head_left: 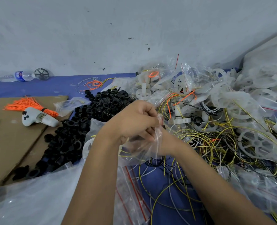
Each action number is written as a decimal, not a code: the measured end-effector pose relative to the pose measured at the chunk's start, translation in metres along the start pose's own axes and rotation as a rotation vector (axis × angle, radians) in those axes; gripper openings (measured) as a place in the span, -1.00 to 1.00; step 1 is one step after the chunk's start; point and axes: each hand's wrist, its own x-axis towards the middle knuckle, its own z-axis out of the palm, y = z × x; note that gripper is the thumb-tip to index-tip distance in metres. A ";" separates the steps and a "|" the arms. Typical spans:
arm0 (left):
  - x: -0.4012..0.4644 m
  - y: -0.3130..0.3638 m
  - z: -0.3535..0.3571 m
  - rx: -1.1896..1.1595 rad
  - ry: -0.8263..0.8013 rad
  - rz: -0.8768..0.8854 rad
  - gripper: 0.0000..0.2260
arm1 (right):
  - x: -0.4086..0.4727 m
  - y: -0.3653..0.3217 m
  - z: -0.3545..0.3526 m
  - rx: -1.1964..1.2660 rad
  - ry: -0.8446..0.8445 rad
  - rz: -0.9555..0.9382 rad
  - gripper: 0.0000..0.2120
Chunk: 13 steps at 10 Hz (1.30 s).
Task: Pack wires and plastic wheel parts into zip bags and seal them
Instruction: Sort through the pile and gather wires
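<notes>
— What is seen nearest the lens?

— A sheet of clear plastic and a stack of red-striped zip bags are laid over the blue mat, crossed by two forearms.

— And the hands?

— The left hand is curled closed, a clear zip bag pinched at its top edge. The right hand is largely hidden behind the left and the bag; fingers are made out against the plastic, but its grip cannot be told. The bag hangs below both hands, yellow wire faintly seen inside.

— What lies beyond?

— Loose yellow, black and white wires are spread to the right with white plastic wheels. Black plastic parts are heaped left, beside cardboard bearing orange ties. Filled bags are piled farther back; a water bottle lies by the wall.
</notes>
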 end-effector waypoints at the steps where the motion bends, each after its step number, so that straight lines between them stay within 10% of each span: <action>1: 0.001 -0.001 -0.005 -0.012 0.112 -0.003 -0.86 | 0.006 0.009 -0.020 -0.023 0.052 -0.142 -0.81; 3: 0.008 -0.002 0.001 -0.052 0.186 0.012 -0.84 | 0.008 0.003 -0.026 -0.426 -0.008 -0.067 -0.64; 7: 0.017 0.001 0.024 -0.049 0.221 -0.013 -0.88 | -0.001 0.018 -0.020 0.590 -0.077 0.073 -0.76; 11: 0.037 -0.013 0.072 0.148 0.374 0.046 -0.86 | -0.024 0.017 -0.098 -0.227 0.091 0.262 -0.81; 13: 0.046 -0.031 0.096 0.374 0.489 0.171 -0.67 | -0.051 0.033 -0.152 -0.605 0.541 0.471 -0.78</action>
